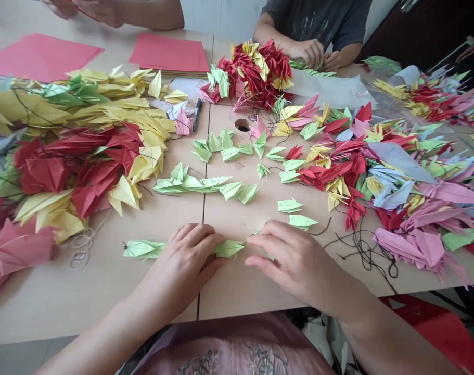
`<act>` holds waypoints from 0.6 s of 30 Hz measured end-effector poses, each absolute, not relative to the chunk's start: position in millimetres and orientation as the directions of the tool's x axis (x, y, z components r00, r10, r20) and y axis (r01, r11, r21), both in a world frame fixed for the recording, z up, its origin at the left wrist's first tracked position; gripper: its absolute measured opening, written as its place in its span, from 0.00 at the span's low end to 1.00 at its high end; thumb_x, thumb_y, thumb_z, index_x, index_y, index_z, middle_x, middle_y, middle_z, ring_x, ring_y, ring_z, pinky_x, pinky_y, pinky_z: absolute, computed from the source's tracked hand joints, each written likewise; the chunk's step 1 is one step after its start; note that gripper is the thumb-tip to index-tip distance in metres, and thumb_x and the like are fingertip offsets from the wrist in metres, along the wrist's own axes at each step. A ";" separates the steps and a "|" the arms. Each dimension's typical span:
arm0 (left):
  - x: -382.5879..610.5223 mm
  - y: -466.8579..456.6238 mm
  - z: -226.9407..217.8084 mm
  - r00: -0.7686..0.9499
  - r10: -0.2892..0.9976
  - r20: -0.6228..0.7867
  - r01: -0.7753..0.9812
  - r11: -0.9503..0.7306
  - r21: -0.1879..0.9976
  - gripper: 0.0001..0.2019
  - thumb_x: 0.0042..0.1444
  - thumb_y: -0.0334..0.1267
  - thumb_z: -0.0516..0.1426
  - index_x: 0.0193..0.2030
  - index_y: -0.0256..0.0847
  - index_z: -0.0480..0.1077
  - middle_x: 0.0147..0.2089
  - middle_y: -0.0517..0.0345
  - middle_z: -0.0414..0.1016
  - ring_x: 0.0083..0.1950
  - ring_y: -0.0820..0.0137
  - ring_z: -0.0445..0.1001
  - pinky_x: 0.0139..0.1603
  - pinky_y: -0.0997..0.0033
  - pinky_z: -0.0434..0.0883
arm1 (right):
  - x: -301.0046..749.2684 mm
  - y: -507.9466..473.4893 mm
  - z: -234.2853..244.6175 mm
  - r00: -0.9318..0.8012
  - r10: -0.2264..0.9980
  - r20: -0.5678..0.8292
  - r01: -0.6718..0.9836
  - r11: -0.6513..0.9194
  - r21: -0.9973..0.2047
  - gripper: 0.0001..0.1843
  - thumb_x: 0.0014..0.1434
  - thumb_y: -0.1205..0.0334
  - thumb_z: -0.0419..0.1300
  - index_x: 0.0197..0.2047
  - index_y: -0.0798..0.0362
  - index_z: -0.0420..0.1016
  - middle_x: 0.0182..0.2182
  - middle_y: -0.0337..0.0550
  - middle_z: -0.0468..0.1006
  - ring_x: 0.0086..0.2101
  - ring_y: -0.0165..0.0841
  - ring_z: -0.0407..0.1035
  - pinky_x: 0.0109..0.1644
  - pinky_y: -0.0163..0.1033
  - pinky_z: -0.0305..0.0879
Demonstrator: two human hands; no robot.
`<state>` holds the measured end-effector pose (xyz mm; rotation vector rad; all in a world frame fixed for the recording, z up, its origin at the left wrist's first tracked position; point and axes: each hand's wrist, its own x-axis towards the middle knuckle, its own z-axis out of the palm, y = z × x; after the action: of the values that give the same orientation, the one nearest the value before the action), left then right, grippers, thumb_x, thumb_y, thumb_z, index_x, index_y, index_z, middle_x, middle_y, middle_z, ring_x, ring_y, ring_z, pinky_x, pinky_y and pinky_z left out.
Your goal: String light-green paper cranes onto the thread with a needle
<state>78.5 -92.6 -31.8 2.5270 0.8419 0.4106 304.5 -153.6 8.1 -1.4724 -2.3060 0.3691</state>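
Observation:
My left hand [188, 263] lies on a string of light green folded paper cranes [143, 248] near the table's front edge, fingers curled over the cranes. Close to its right, my right hand [289, 258] has its fingers pressed together at the end of a green crane [229, 248], pinching something thin, apparently a thread. Two loose green cranes [295, 213] lie just beyond my right hand. Another strung row of green cranes [201, 185] lies further back at the middle.
Big heaps of red and yellow cranes [76, 151] fill the left, mixed coloured cranes [396, 172] the right. Black thread [365, 250] trails at the right front. Red paper sheets [170, 52] and a marker [196, 114] lie behind. Two other people's hands [310, 52] work at the far side.

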 end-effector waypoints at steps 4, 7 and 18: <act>73.6 -91.0 -27.9 0.772 0.620 0.141 0.503 -0.730 0.462 0.13 0.62 0.34 0.60 0.52 0.40 0.68 0.47 0.51 0.74 0.47 0.57 0.71 0.46 0.55 0.70 | 282.3 -142.0 -4.4 -0.457 0.881 0.120 0.830 0.471 -0.297 0.04 0.57 0.72 0.66 0.38 0.59 0.77 0.33 0.45 0.75 0.34 0.38 0.72 0.37 0.42 0.71; 55.9 -86.3 -24.6 0.743 0.656 0.132 0.566 -0.721 0.400 0.17 0.61 0.35 0.60 0.56 0.40 0.65 0.51 0.49 0.75 0.51 0.55 0.71 0.49 0.54 0.69 | 283.7 -138.4 -11.0 -0.445 0.885 0.134 0.834 0.464 -0.297 0.06 0.62 0.73 0.60 0.35 0.58 0.77 0.31 0.44 0.74 0.32 0.37 0.71 0.35 0.41 0.69; 22.8 -80.5 -28.5 0.682 0.727 0.083 0.601 -0.622 0.502 0.08 0.64 0.38 0.56 0.49 0.43 0.72 0.46 0.53 0.75 0.46 0.60 0.72 0.48 0.59 0.69 | 288.3 -138.3 5.7 -0.390 0.916 0.090 0.836 0.393 -0.383 0.08 0.63 0.69 0.62 0.47 0.59 0.77 0.37 0.46 0.76 0.35 0.38 0.74 0.38 0.44 0.72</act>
<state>22.8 -80.5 -28.5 2.4561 1.0306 0.3874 288.3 -138.3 5.7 -1.5353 -2.3683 0.4000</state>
